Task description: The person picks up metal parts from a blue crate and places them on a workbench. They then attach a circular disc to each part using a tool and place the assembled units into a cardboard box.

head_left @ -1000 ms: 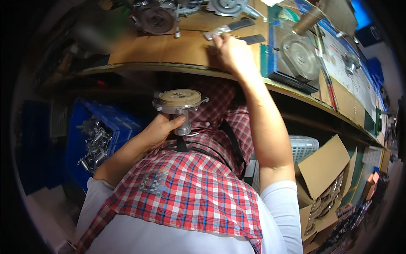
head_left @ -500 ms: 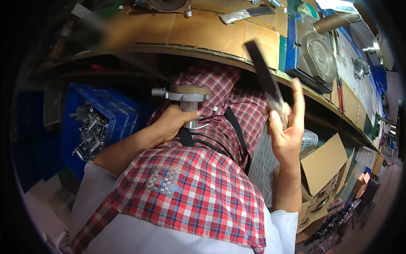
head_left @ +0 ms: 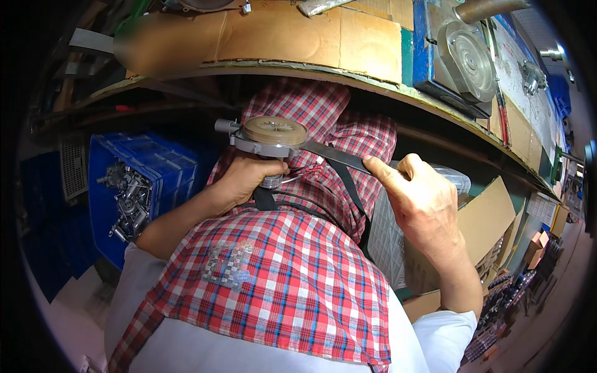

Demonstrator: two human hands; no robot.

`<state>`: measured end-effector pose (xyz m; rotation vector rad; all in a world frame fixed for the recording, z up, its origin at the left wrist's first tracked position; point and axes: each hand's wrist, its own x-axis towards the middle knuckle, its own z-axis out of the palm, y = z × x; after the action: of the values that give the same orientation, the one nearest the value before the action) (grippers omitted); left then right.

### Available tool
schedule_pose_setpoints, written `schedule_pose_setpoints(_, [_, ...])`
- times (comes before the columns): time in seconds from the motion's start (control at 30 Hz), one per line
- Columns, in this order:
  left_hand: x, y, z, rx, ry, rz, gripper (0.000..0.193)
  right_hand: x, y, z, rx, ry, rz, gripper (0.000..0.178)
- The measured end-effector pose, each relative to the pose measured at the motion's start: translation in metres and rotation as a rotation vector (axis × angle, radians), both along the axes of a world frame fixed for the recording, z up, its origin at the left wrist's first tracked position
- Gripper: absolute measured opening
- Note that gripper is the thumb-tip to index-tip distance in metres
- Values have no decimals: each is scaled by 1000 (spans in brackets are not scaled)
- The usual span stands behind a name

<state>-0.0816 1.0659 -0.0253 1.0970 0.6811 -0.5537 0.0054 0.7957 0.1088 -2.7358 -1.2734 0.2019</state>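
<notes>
Gripping the round grey motor part (head_left: 268, 138) at frame centre, the left hand (head_left: 245, 180) meets the flat metal blade (head_left: 336, 155), seemingly touching its rim, pinched lengthwise rightward in the right hand (head_left: 423, 205).

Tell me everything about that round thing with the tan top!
The round part looks like a small grey metal housing with a flat tan disc on top, showing faint spokes. A short stub sticks out at its left and a narrower neck runs below. The left hand grips that neck, holding it upright over the checked apron. The flat dark tool in the right hand meets its right edge.
</notes>
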Motion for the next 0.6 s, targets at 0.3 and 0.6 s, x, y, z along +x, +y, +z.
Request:
schedule_pose_setpoints(0.3, [3,-4,1,55,-84,-25,27,8,6,1,-13,73,44,45])
schedule_pose_setpoints(0.6, [1,-2,-5,32,-119,-43,25,14,7,9,-68,97,12,46])
